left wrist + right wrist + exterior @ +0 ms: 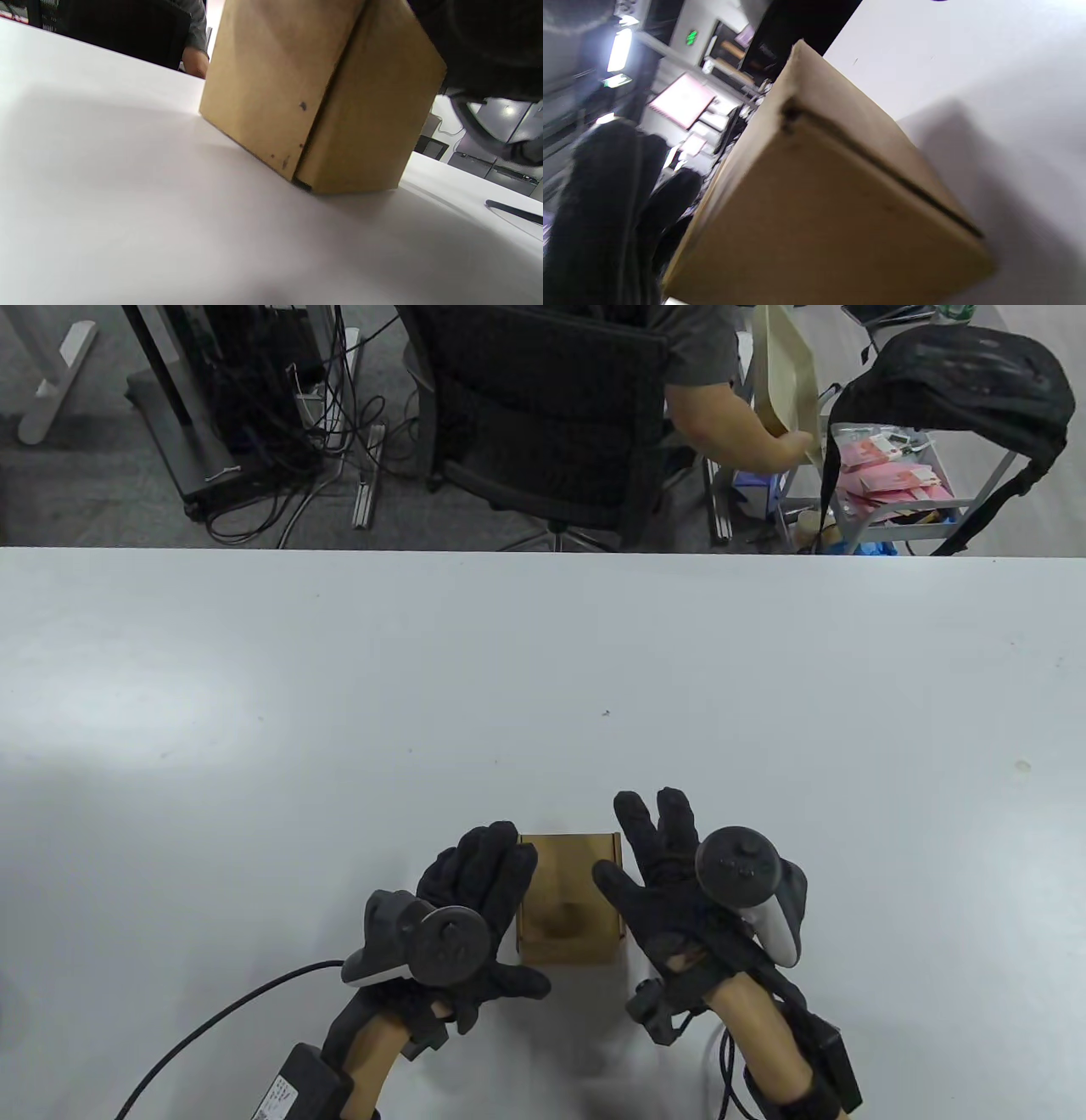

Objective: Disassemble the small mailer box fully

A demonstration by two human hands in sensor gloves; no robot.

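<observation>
Closed box point(568, 899) on the table point(543, 670) between both hands. Left hand point(475, 899) and right hand point(670, 874) flank it, fingers spread, gripping nothing. Good practice: steady one side, lift the lid flap.

Left hand point(475, 899) and right hand point(670, 882) (apparently open-fingered) apart

the mailer box point(567, 899) is plain brown cardboard, matt, with a few dark specks and a dark seam along one folded edge. the tabletop point(339, 712) is smooth white with a soft sheen. both hands, left hand point(475, 899) and right hand point(670, 882), wear black knitted cloth gloves; the trackers look like hard plastic.
</observation>
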